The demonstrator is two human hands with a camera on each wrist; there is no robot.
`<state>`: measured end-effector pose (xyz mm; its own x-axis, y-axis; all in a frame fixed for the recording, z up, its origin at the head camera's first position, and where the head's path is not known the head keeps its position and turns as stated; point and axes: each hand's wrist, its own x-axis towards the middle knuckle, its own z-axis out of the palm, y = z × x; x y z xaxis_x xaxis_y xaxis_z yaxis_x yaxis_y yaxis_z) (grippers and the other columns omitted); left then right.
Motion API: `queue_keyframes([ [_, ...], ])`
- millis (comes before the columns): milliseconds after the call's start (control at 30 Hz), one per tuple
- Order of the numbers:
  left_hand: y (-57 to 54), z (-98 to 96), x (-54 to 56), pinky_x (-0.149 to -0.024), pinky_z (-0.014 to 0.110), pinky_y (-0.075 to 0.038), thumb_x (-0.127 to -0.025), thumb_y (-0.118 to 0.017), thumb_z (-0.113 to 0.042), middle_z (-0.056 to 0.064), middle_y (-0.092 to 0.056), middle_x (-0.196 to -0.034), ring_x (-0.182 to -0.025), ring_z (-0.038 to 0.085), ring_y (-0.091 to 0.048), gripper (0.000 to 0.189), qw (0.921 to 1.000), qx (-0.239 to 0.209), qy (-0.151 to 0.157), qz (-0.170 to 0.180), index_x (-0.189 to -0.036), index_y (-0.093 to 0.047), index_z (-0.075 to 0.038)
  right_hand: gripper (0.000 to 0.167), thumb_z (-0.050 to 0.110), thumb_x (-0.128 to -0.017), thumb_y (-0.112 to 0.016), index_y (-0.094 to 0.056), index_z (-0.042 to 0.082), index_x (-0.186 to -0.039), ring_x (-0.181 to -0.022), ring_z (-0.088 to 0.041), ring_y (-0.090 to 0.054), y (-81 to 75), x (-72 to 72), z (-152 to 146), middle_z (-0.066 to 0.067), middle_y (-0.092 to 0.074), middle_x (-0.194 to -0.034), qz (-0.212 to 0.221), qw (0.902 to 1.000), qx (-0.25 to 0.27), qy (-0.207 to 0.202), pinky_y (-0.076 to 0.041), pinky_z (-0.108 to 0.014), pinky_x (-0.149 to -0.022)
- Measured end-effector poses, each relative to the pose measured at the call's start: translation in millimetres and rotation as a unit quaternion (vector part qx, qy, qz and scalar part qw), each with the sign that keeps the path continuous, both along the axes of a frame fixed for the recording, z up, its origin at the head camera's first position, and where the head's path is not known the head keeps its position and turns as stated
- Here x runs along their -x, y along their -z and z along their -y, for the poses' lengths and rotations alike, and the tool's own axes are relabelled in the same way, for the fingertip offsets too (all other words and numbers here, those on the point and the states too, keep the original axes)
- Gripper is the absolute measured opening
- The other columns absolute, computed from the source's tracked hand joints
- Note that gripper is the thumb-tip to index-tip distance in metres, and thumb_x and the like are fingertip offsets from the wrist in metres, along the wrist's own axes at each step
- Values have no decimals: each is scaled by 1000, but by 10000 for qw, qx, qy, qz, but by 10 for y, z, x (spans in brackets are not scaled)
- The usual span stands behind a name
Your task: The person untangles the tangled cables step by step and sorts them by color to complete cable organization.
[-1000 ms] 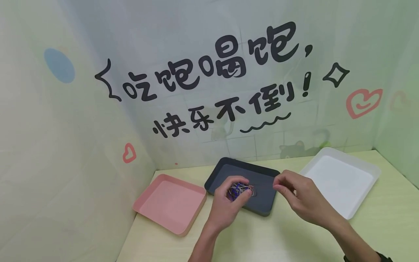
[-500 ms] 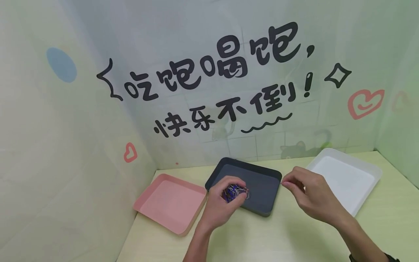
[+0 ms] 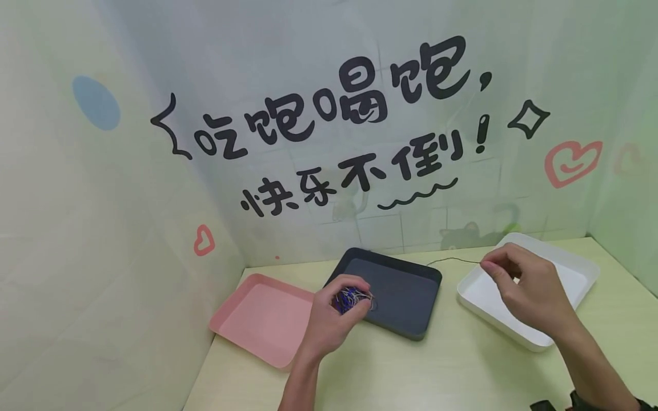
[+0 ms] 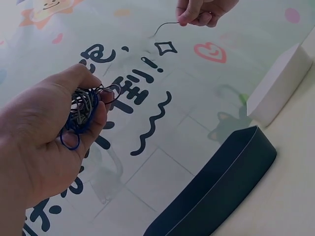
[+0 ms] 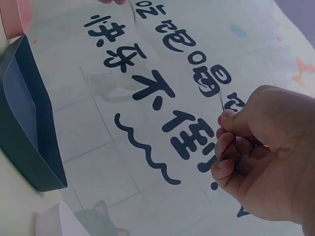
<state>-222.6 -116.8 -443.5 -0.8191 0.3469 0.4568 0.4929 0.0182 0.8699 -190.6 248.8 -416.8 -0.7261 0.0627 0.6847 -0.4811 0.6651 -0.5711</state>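
Observation:
My left hand (image 3: 329, 319) holds a tangled bundle of thin wires (image 3: 351, 299), blue, white and dark, above the left part of the dark grey tray (image 3: 396, 331). In the left wrist view, fingers and thumb curl round the bundle (image 4: 84, 110), and a few loops stick out past the fingertips. My right hand (image 3: 534, 291) is over the white tray (image 3: 514, 337). Between thumb and forefinger it pinches one thin dark wire (image 3: 452, 259), which trails left above the grey tray's right edge. Whether this wire still joins the bundle is too faint to tell.
A pink tray (image 3: 262, 319) stands left of the grey one, partly behind my left forearm. All the trays sit on a pale wooden table (image 3: 401, 377). Behind it hangs a printed curtain (image 3: 308, 240) with black lettering, and more curtain closes both sides.
My right hand has moved right and slightly up, from beside the grey tray to over the white one, and a length of wire now shows. The left hand has drifted left with the bundle.

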Motion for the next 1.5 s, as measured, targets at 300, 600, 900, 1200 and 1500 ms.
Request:
queue_keyframes([
  [300,13,56,23,-84,26,-68,-101,-75,3,25,-70,-133,-107,12,-76,26,9998,-130,-149,-1,-124,-75,-9,13,21,-111,-72,-77,9,-114,-71,4,-63,-41,-7,-386,25,-68,-78,1606,9847,594,321,-46,-18,-62],
  [600,-8,38,-9,-75,25,-64,-102,-77,-3,14,-72,-134,-103,15,-73,25,9987,-140,-421,261,-124,-76,-15,29,28,-112,-68,-77,2,-122,-76,8,-59,21,57,-780,17,-75,-89,2210,9699,145,1013,-46,-18,-64],
  [900,6,-21,4,-84,25,-67,-106,-73,-5,28,-75,-129,-106,15,-79,27,9964,-492,-262,631,-133,-70,1,18,9,-104,-66,-71,-8,-105,-73,-29,-61,258,211,-823,-20,-72,-86,2389,9536,-1414,1169,-41,-32,-56],
  [1200,12,-83,-9,-71,22,-61,-115,-65,-15,13,-73,-127,-116,19,-76,26,9873,-1001,-186,1220,-138,-63,-4,11,5,-100,-69,-74,-5,-95,-75,-26,-57,571,399,-858,-10,-68,-82,3257,9272,-1832,245,-44,-34,-64],
  [1500,18,-202,-16,-73,21,-62,-116,-63,-16,4,-70,-131,-118,16,-77,28,9819,-1280,-172,1384,-140,-61,-2,15,13,-102,-77,-76,-1,-97,-77,-23,-62,605,417,-760,-9,-72,-87,2747,9427,-1882,210,-46,-33,-63],
])
